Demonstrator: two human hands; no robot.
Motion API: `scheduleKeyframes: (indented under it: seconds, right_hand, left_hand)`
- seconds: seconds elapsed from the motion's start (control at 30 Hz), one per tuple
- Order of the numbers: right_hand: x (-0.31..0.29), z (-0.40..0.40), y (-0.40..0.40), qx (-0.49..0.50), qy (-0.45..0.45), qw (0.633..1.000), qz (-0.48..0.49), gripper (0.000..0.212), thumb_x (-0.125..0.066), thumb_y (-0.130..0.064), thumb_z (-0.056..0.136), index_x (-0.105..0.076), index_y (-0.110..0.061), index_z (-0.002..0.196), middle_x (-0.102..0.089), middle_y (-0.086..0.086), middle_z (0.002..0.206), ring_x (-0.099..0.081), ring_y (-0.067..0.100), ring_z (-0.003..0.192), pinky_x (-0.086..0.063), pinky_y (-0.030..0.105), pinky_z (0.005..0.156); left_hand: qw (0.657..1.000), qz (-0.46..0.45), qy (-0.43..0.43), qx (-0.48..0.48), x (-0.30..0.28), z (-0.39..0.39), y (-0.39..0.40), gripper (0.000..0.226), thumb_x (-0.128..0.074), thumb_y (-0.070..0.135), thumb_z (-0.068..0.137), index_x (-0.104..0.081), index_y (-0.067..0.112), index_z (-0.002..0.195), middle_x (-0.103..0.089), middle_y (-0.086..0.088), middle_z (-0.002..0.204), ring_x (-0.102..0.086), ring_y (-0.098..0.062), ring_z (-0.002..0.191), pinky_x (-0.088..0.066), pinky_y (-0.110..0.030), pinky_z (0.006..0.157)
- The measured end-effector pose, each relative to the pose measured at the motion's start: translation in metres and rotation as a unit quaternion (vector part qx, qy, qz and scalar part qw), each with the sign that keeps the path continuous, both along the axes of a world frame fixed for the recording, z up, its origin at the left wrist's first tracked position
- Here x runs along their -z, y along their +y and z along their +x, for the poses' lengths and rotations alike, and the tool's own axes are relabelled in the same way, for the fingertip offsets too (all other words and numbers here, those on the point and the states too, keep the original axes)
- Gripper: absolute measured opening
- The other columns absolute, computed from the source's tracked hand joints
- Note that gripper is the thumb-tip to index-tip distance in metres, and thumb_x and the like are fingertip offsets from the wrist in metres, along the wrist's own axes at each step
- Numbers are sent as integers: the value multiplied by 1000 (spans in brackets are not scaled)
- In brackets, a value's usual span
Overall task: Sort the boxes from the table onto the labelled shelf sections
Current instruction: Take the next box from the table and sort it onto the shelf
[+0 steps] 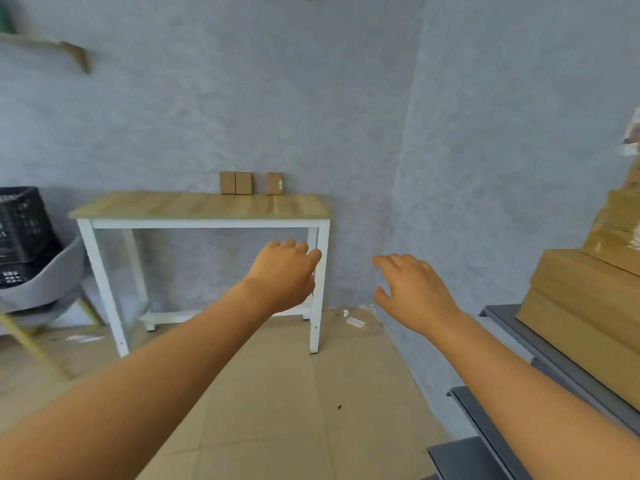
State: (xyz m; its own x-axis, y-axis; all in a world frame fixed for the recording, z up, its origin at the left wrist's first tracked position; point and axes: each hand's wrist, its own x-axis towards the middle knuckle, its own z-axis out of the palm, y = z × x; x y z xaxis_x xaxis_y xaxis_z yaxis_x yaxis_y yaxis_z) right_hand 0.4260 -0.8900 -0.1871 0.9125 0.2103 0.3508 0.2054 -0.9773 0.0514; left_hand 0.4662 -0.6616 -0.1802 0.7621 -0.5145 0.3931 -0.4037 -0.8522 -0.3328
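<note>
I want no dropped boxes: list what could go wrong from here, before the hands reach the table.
1. The three small boxes stand upright at the table's back edge against the wall; a hasty grab could topple them.
2. Two of them touch, so gripping one may drag its neighbour.
3. Both the left hand and the right hand are empty and short of the table; loose scraps on the floor could cause a slip.

readable text: none | white patch on right-hand small brown cardboard box at back of wooden surface: too blurred to read | black plastic crate at left: no legible marking
</note>
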Motion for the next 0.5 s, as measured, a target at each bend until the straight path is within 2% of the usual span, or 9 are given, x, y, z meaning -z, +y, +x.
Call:
scheduleKeyframes:
  seconds: [0.17,0.5]
  right_hand:
    - [18,111,23,-35,14,999,-4,52,-49,-26,98,-41,-18,149,-53,2,139,-46,22,130,-31,32,108]
    - [21,322,82,-105,37,994,6,51,-47,-29,99,-40,-18,148,-53,1,138,-46,22,128,-35,33,106]
  left_hand:
    - [999,1,12,-42,19,92,30,32,-43,30,98,-53,16,126,-61,-4,113,-57,-26,101,-42,-34,84]
    - [990,-17,46,-130,25,259,94,35,-43,32,99,-52,17,129,-61,-3,114,-57,-25,104,-44,-35,91]
